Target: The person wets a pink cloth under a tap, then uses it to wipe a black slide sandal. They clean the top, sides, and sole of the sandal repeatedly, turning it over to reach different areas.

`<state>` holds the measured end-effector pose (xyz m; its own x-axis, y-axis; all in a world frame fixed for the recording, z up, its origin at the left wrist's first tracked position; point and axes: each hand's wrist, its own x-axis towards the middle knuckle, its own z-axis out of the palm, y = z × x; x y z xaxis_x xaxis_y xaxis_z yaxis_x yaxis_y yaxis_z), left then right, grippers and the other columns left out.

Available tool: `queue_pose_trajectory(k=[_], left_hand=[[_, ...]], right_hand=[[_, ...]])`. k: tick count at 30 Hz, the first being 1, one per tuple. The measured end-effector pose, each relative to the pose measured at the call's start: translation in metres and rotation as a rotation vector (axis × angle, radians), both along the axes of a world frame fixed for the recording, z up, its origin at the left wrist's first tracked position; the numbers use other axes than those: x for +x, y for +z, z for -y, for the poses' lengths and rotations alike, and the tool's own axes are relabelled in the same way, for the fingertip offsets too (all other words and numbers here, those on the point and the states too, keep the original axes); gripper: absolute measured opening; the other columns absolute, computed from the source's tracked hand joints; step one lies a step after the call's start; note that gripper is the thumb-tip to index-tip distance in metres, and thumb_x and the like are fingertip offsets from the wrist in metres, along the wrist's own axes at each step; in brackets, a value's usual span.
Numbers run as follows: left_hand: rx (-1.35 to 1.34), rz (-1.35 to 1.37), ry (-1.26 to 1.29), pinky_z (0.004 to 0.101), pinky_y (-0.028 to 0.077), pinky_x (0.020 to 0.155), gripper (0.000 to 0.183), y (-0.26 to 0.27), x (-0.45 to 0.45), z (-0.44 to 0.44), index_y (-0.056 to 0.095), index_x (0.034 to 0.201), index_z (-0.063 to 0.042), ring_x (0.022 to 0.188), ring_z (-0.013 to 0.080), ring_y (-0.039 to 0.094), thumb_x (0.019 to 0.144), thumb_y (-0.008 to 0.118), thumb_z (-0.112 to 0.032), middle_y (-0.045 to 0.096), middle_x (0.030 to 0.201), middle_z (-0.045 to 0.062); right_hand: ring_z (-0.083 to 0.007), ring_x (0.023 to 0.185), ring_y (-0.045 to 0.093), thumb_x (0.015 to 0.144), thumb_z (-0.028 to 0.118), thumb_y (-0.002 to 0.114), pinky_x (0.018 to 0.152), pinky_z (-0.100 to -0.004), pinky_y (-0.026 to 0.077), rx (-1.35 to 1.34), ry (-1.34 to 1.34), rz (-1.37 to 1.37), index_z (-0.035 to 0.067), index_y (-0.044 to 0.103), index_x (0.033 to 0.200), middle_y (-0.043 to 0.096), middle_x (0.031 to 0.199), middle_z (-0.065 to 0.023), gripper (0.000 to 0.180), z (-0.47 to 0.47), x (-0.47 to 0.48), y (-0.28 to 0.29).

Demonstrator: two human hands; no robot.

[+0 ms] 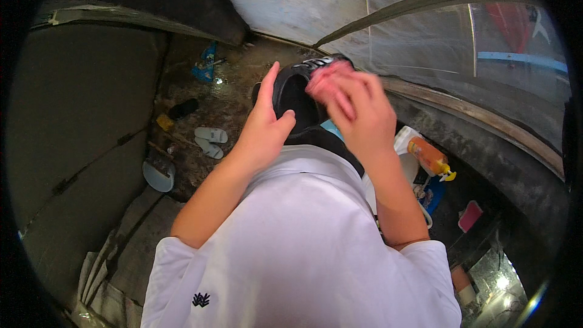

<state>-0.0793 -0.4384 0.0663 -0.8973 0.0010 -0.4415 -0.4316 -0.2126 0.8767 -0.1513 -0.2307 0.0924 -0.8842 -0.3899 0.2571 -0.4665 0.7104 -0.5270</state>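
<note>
A black shoe [282,85] with pale markings near its laces is held above my lap, its opening facing up at me. My left hand [266,130] grips the shoe's left side, thumb at the rim of the opening and fingers along the outside. In my right hand [366,120] is a bunched pink cloth [329,81], blurred and pressed to the upper near the laces. The toe lies partly behind the cloth, and my right fingers hide some of the shoe's right side.
Pale slippers [211,135], a dark slipper [183,109], a yellow sponge-like block [165,123] and a grey basin [158,176] lie on the wet floor at left. At right are an orange pump bottle [427,154], a pink-red object [470,216] and a ledge [483,111] under translucent sheeting.
</note>
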Motion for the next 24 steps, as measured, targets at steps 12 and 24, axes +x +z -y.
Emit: queue_pose_trajectory(k=[12,24], left_hand=[[-0.364,-0.172,-0.219,0.0408,0.048,0.121,0.08,0.018,0.003,-0.005,0.029,0.177,-0.005,0.143,0.033,0.064,0.102,0.057,0.008,0.061,0.157,0.025],[-0.33,-0.085,-0.11,0.0386,0.053,0.114,0.078,0.002,0.01,-0.023,0.032,0.176,-0.005,0.134,0.0296,0.069,0.103,0.055,0.007,0.067,0.149,0.023]], right_hand=[[-0.0314,0.102,0.078,0.094,0.02,0.089,0.082,-0.0426,0.064,-0.159,0.025,0.038,0.021,0.081,0.126,0.074,0.119,-0.0068,0.034,-0.001,-0.018,0.005],[-0.0218,0.086,0.072,0.087,0.023,0.087,0.063,-0.0372,0.062,0.208,0.266,-0.008,0.018,0.077,0.111,0.069,0.114,-0.0004,0.026,-0.004,0.003,0.02]])
